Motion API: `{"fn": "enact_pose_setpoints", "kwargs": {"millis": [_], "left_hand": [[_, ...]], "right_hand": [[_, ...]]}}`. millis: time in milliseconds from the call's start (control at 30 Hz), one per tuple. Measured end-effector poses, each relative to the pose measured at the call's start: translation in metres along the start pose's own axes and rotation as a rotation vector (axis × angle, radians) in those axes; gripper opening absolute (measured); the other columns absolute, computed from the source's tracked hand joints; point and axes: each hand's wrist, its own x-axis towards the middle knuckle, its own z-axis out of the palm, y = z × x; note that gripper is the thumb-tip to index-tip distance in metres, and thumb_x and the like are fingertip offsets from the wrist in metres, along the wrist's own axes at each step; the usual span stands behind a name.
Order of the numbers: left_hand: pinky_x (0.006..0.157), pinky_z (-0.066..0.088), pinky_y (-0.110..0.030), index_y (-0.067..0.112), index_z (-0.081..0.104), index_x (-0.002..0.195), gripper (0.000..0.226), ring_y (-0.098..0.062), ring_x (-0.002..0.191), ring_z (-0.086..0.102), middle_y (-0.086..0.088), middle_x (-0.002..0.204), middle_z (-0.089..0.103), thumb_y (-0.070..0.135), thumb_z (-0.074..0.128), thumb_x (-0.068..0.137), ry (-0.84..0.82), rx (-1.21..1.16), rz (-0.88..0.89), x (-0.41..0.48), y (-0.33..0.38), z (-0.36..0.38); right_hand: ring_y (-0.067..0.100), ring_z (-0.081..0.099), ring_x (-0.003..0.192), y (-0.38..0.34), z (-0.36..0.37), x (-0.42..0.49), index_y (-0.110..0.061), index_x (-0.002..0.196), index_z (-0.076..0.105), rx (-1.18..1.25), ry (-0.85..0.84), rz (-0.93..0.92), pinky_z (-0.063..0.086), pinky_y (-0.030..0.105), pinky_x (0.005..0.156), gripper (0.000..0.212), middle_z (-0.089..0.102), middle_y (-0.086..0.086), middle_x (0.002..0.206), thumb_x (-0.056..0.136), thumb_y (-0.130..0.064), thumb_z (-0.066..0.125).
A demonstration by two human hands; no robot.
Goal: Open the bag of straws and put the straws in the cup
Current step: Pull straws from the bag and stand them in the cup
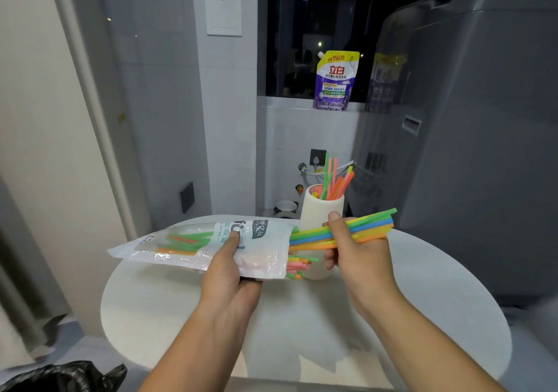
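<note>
Your left hand [229, 271] pinches slippery bag [187, 250] mid-body; right hand [359, 256] clutches straw bundle [374, 222]. Bundle likely light, crushable: grip mid-length, gently.

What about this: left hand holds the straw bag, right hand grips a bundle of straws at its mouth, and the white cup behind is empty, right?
No. The head view shows several straws standing in the white cup. The left hand holding the straw bag and the right hand gripping the bundle at its mouth are correct.

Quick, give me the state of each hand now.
Left hand: grip closed on the straw bag.
Right hand: grip closed on a bundle of straws.
</note>
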Motion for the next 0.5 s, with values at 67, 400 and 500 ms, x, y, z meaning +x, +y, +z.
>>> {"fn": "enact_pose_setpoints", "kwargs": {"millis": [67, 400, 500], "left_hand": [[0.103, 0.054, -0.056, 0.011, 0.061, 0.142, 0.038, -0.029, 0.12, 0.071, -0.012, 0.132, 0.074, 0.011, 0.062, 0.103, -0.001, -0.006, -0.003, 0.0, 0.0, 0.001], [0.107, 0.052, -0.057, 0.013, 0.06, 0.144, 0.042, -0.028, 0.122, 0.071, -0.009, 0.132, 0.074, 0.011, 0.063, 0.102, 0.018, -0.047, 0.03, 0.013, 0.017, -0.009], [0.109, 0.051, -0.057, 0.012, 0.06, 0.143, 0.04, -0.027, 0.121, 0.071, -0.009, 0.132, 0.074, 0.012, 0.062, 0.103, 0.027, -0.039, 0.035, 0.013, 0.018, -0.009]], "right_hand": [[0.019, 0.056, 0.042, -0.005, -0.003, 0.004, -0.008, 0.072, 0.067, -0.004, -0.019, -0.01, 0.05, 0.038, 0.057, 0.029, 0.061, 0.006, 0.05, 0.093, -0.028, 0.068], [0.017, 0.057, 0.037, -0.063, -0.041, 0.033, 0.0, 0.078, 0.068, -0.106, 0.033, -0.176, 0.052, 0.03, 0.044, 0.028, 0.063, 0.006, 0.05, 0.093, -0.023, 0.068], [0.016, 0.057, 0.038, -0.083, -0.053, 0.038, -0.001, 0.08, 0.068, -0.148, 0.053, -0.216, 0.052, 0.027, 0.042, 0.027, 0.063, 0.004, 0.049, 0.093, -0.024, 0.068]]}}
